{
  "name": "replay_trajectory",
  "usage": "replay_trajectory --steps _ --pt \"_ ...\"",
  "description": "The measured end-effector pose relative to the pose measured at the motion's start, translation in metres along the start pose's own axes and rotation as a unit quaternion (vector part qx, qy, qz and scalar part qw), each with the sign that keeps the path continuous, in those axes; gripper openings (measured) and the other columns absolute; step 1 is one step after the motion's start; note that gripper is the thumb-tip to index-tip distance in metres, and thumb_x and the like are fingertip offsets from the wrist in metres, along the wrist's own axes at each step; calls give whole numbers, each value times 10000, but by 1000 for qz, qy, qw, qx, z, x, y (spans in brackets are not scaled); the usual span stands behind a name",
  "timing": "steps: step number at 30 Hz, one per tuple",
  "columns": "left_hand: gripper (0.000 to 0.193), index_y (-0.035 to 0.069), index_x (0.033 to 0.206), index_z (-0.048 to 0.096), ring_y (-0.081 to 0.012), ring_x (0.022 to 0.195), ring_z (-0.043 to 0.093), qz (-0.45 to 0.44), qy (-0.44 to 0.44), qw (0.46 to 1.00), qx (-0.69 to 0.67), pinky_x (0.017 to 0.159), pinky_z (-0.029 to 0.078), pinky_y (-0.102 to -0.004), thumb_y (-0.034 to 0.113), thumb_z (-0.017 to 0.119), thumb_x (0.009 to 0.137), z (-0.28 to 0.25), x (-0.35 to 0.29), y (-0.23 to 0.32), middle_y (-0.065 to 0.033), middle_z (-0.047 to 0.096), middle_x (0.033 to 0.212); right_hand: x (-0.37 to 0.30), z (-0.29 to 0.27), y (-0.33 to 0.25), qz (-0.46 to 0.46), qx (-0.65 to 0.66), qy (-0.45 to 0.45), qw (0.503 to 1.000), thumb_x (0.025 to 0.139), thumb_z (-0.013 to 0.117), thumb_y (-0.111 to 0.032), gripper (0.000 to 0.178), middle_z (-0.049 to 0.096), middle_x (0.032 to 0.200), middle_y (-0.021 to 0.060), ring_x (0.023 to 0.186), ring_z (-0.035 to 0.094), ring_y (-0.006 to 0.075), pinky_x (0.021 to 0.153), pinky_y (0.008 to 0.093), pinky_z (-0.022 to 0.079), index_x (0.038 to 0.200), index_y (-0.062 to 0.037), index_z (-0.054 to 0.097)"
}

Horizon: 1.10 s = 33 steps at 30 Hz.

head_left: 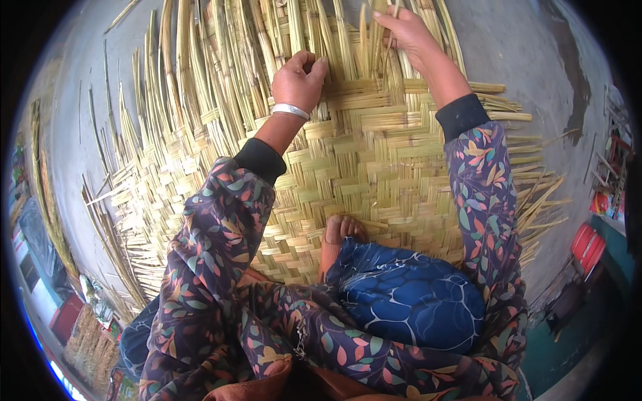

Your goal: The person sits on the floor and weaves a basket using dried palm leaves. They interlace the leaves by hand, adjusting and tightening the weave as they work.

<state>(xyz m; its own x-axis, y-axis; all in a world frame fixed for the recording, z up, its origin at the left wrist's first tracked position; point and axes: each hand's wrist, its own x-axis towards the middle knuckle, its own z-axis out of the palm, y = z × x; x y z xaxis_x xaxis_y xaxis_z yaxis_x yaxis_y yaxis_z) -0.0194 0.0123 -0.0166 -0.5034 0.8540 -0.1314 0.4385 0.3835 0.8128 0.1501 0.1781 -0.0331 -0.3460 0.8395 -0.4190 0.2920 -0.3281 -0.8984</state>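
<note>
A large mat [374, 160] of flat, pale yellow-green split reed strips is spread in front of me, its near part woven in a diagonal pattern. Beyond the woven part, loose lengthwise strips [247, 60] fan out toward the far edge. My left hand [299, 81], with a silver bracelet [291, 110] on its wrist, rests closed on the mat at the edge of the weave; what its curled fingers hold is hidden. Farther off to the right, my right hand [409, 39] is closed around raised reed strips [374, 41], slightly blurred, at the top of the view.
My bare foot [344, 228] is on the mat, beside my blue-patterned knee [414, 294]. Grey floor [535, 80] surrounds the mat. Long stalks [50, 200] lie at the far left. A red round object [588, 247] stands at the right.
</note>
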Motion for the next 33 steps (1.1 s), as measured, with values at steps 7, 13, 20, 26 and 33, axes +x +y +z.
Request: replay_trajectory --steps 7,13,20,26,33 --pt "279 53 851 652 -270 675 642 -15 -17 1000 9 629 497 -350 329 630 812 4 2 1 -117 663 732 -3 13 -1 -89 10 49 995 878 621 -241 219 645 783 28 683 609 128 661 268 473 960 -40 591" --pt "262 37 872 655 -240 683 649 -1 -7 1000 21 638 503 -336 295 647 824 4 2 4 -122 666 745 -23 27 -35 -150 -344 118 919 857 543 -465 468 612 786 188 741 593 327 694 432 472 886 1 582" --pt "222 54 820 644 -280 617 624 13 -7 1000 2 575 487 -359 276 644 827 1 0 -2 -119 636 684 -52 47 -82 -66 -460 64 883 887 490 -391 420 618 940 267 875 591 419 760 484 477 1019 -2 581" --pt "147 79 867 640 -264 683 619 79 30 996 -13 609 487 -352 220 641 828 6 -6 3 -89 644 778 -30 28 -53 -149 -277 28 949 852 605 -335 378 643 851 231 816 634 333 727 419 485 1020 3 582" --pt "140 93 913 659 -275 768 608 246 -48 963 98 668 494 -352 181 644 805 -6 -4 4 -82 637 802 -42 14 -51 0 172 -177 969 873 639 -212 275 637 984 32 886 592 105 818 255 466 1097 -58 599"
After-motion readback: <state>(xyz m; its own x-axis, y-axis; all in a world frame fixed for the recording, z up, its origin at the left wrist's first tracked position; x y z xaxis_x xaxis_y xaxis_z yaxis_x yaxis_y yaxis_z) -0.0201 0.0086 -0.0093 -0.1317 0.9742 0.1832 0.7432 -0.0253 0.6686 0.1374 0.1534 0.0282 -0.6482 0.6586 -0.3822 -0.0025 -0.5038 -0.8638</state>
